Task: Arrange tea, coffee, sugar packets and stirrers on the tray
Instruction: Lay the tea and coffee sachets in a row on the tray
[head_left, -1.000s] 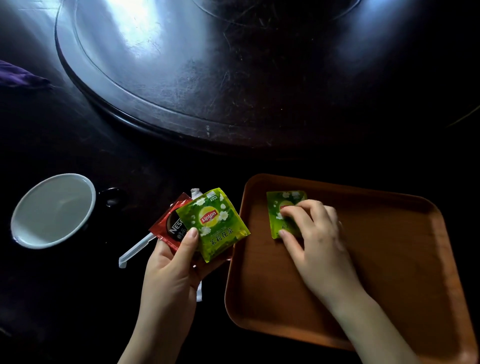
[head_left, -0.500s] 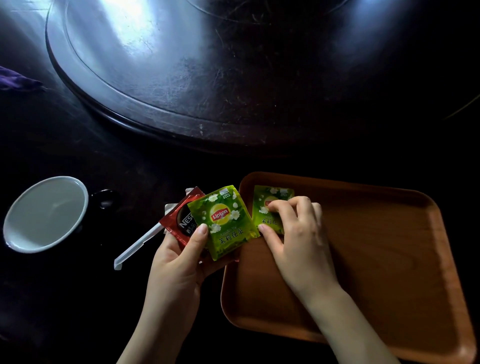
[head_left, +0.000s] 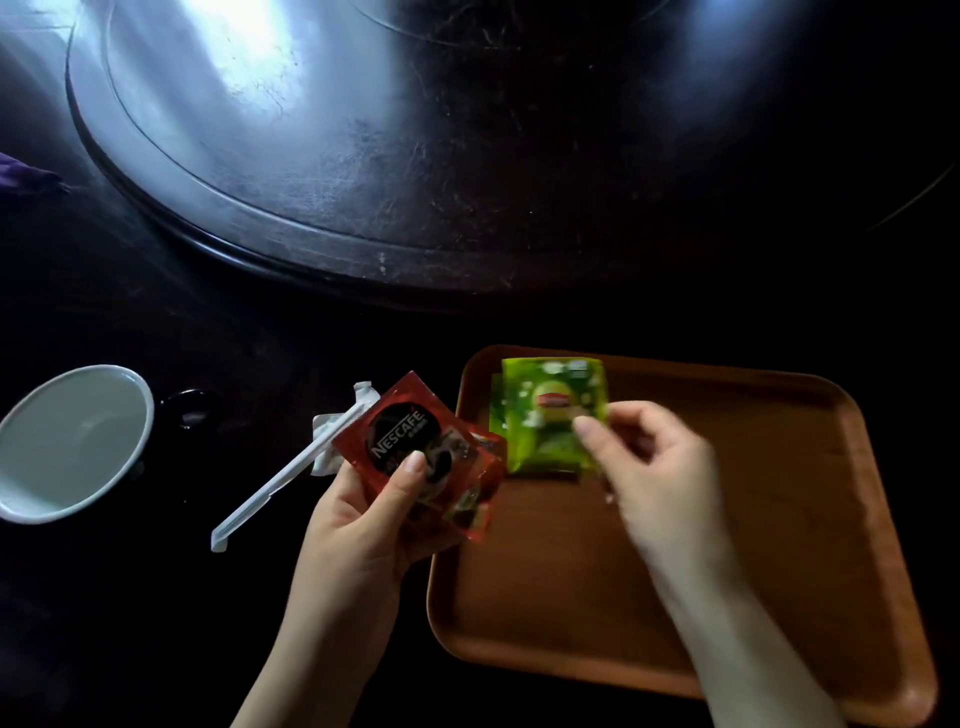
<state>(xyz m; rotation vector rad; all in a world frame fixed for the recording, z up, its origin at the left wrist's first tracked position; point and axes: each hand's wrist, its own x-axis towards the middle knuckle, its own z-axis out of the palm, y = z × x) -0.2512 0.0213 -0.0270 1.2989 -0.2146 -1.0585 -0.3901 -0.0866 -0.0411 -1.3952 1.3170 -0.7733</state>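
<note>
Red Nescafé coffee sachets (head_left: 415, 457) and a white stirrer (head_left: 280, 480) are gripped by the left hand (head_left: 363, 525), its fingers closed on them just off the tray (head_left: 779, 545) edge. A green Lipton tea packet (head_left: 550, 415) is pinched by the right hand (head_left: 654, 467) at the tray's far-left corner, apparently being laid over another. Coffee should follow; open tray lies right of the fingers, with a white-lined mug (head_left: 67, 441) on the dark surface (head_left: 156, 623) to the left.

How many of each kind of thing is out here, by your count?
Green tea packets: 2, stacked on the tray
Red coffee packets: 2, in the left hand
White stirrer: 1
White packet: 1
Mug: 1
Tray: 1
Total: 8
</note>
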